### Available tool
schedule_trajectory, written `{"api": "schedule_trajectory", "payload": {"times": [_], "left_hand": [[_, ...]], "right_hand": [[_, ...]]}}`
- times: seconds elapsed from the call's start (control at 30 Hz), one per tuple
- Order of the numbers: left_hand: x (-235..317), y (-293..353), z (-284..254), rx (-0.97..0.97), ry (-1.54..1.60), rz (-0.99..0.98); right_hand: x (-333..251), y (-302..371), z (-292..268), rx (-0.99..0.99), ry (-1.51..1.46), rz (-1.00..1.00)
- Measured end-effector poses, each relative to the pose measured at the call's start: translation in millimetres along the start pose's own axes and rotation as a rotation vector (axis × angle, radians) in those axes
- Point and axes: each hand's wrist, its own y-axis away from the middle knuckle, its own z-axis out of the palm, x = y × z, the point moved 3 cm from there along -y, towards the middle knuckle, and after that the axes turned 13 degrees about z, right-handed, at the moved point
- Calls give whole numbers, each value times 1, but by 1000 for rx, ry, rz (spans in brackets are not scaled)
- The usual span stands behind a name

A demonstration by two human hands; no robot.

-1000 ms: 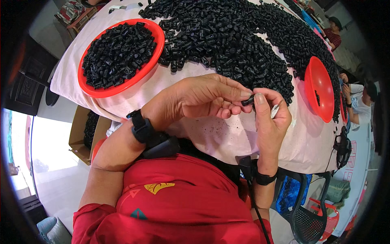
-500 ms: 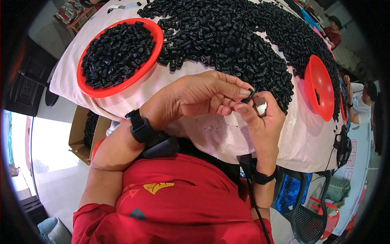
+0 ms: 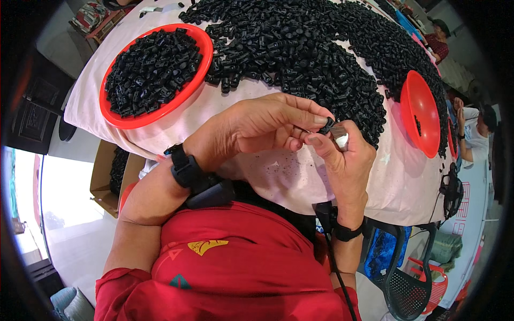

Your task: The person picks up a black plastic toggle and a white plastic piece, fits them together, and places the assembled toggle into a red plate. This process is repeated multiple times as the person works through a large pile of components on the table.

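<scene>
Over the near side of the table, my left hand (image 3: 262,125) pinches a small black plastic piece (image 3: 326,127) between thumb and fingertips. My right hand (image 3: 349,158) is closed round a short flat metal blade (image 3: 338,131) with a white lower part, its thumb pointing toward the left fingers. The blade's edge meets the black piece or sits right beside it; exact contact is too small to tell. A large heap of similar black plastic pieces (image 3: 300,53) spreads behind both hands.
Left of the heap stands a red basin (image 3: 207,59) full of black pieces. A tilted red basin (image 3: 426,107) with a few pieces is at the right. Pale cloth (image 3: 396,198) covers the table. A cardboard box (image 3: 101,179) and a dark chair (image 3: 401,289) flank me; people sit far right.
The black piece has turned slightly in my left fingertips. The blade in my right hand has tilted and come closer against it.
</scene>
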Motion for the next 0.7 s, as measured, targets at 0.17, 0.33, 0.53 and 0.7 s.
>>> {"api": "schedule_trajectory", "payload": {"times": [0.17,0.33,0.53,0.7], "left_hand": [[1,1,3,8,-42,-4],[2,1,6,15,-48,13],[2,-1,6,11,-82,4],[2,2,5,-1,-90,26]], "right_hand": [[0,0,0,-1,25,4],[3,-1,0,28,6,-22],[1,0,-1,30,23,-7],[2,0,0,38,53,-18]]}}
